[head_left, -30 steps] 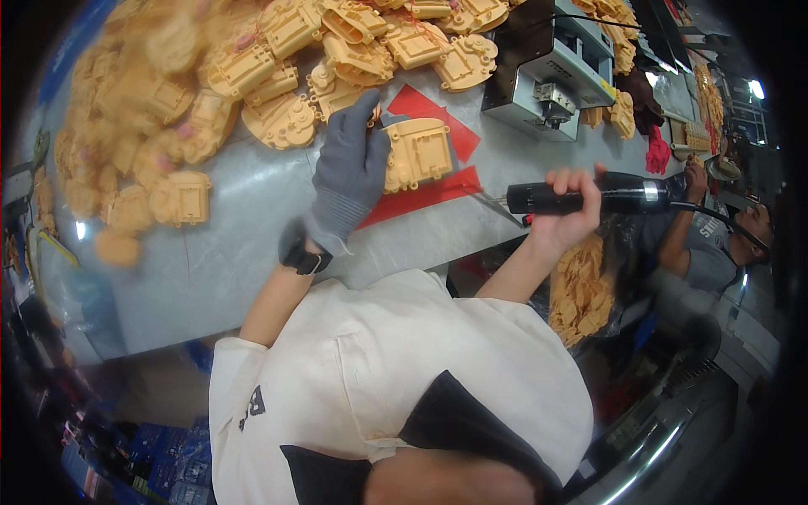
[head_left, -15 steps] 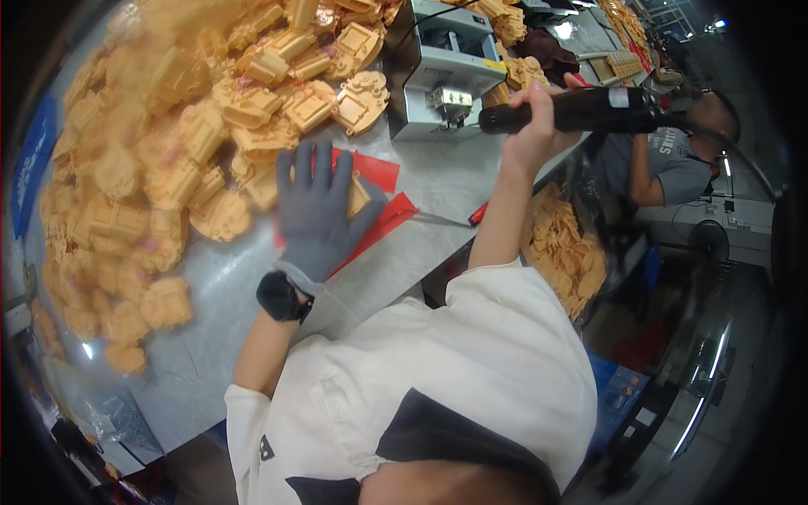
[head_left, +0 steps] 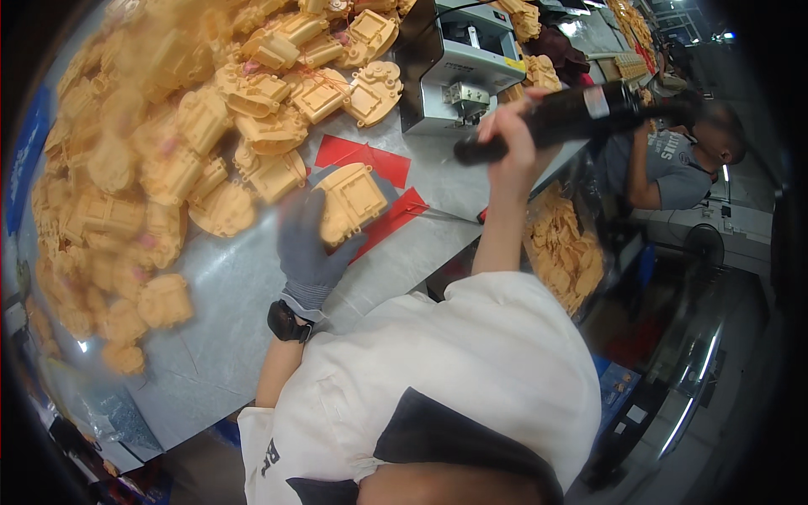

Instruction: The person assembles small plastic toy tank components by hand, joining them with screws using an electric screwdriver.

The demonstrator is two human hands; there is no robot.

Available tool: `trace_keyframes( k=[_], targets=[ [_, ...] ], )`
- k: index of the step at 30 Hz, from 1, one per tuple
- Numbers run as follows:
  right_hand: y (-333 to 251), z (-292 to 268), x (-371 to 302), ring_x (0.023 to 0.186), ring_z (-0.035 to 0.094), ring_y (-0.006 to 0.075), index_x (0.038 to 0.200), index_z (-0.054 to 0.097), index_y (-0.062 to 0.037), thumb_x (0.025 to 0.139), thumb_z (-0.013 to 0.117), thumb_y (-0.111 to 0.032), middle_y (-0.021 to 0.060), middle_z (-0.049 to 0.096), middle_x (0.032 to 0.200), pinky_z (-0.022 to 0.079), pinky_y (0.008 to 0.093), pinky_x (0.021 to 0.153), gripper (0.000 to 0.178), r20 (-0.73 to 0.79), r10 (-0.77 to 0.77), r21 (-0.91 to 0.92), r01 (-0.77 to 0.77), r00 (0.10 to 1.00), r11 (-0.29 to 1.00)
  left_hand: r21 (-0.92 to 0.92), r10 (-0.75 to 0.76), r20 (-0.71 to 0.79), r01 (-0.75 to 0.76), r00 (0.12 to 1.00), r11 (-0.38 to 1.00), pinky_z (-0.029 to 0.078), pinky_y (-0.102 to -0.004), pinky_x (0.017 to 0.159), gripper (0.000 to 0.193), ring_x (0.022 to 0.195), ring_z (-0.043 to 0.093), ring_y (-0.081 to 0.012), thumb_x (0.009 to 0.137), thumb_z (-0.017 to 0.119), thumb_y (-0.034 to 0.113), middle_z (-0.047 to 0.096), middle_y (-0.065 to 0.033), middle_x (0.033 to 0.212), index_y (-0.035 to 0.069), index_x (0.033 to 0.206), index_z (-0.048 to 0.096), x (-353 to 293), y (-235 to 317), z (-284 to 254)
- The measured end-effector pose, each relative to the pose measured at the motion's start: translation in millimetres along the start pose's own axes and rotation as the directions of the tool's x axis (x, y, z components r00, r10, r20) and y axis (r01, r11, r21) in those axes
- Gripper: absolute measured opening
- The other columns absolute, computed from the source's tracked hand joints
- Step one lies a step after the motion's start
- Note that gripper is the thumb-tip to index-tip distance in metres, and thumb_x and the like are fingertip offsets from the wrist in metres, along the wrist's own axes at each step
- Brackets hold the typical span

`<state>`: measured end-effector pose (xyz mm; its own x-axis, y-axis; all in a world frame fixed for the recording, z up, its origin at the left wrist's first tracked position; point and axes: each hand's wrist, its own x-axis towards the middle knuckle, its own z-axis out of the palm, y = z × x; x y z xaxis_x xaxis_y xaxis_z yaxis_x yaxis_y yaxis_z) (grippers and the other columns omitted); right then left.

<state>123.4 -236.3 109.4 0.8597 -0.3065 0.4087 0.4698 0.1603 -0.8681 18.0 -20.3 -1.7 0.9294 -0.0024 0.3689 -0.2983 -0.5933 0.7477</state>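
Note:
My left hand [head_left: 307, 240], in a grey glove, grips the left edge of a yellow-orange plastic housing [head_left: 349, 202] close above the table. The housing shows a raised rectangular frame on its upper face; some of my fingers are hidden beside it. Red sheet pieces [head_left: 389, 227] lie under and around it. My right hand [head_left: 512, 139], bare, is wrapped round a black corded electric screwdriver [head_left: 560, 118], raised and held roughly level to the right of the housing. Its tip cannot be made out.
Many similar plastic housings [head_left: 181, 151] heap across the left and far table [head_left: 227, 303]. A grey metal machine [head_left: 459, 71] stands at the far edge. A bag of orange parts [head_left: 564, 248] is at the right, below a co-worker in a grey shirt [head_left: 677, 172]. A slim tool [head_left: 450, 215] lies beside the red sheet.
My left hand has shifted left and nearer, so the housing it covered now shows. The screwdriver has tilted, its left end lower, and my right hand has moved slightly left and down.

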Motion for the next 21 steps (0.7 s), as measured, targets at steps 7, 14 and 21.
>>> trace_keyframes(
  k=[7, 14, 21],
  targets=[
    [-10.1, 47.2, -72.4, 0.049, 0.052, 0.0139, 0.124, 0.030, 0.0029, 0.072, 0.057, 0.004, 0.0065, 0.054, 0.063, 0.045, 0.0254, 0.052, 0.058, 0.226, 0.130, -0.053, -0.121, 0.966, 0.991, 0.007, -0.012, -0.022, 0.012, 1.000, 1.000, 0.042, -0.0447, 0.086, 0.069, 0.100, 0.052, -0.0383, 0.066, 0.077, 0.036, 0.055, -0.0198, 0.111, -0.002, 0.117, 0.049, -10.6, -1.2, -7.9],
    [-8.8, 50.1, -76.5, 0.048, 0.052, 0.0160, 0.117, 0.035, -0.0002, 0.072, 0.056, 0.003, 0.0066, 0.050, 0.061, 0.044, 0.0284, 0.051, 0.050, 0.194, 0.187, -0.004, -0.189, 0.963, 0.982, -0.008, 0.040, -0.027, -0.040, 0.999, 0.999, 0.042, -0.0443, 0.085, 0.068, 0.101, 0.052, -0.0381, 0.068, 0.076, 0.036, 0.054, -0.0200, 0.112, -0.001, 0.117, 0.048, -8.3, -4.3, -7.5],
    [-10.9, 48.7, -73.9, 0.048, 0.049, 0.0167, 0.120, 0.033, -0.0011, 0.074, 0.052, 0.000, 0.0066, 0.046, 0.061, 0.044, 0.0333, 0.055, 0.050, 0.210, 0.138, 0.005, -0.142, 0.968, 0.990, 0.002, 0.054, 0.003, -0.054, 0.999, 0.999, 0.045, -0.0409, 0.086, 0.076, 0.103, 0.053, -0.0347, 0.059, 0.080, 0.029, 0.052, -0.0173, 0.115, 0.005, 0.123, 0.046, -2.9, -7.3, -6.4]
  ],
)
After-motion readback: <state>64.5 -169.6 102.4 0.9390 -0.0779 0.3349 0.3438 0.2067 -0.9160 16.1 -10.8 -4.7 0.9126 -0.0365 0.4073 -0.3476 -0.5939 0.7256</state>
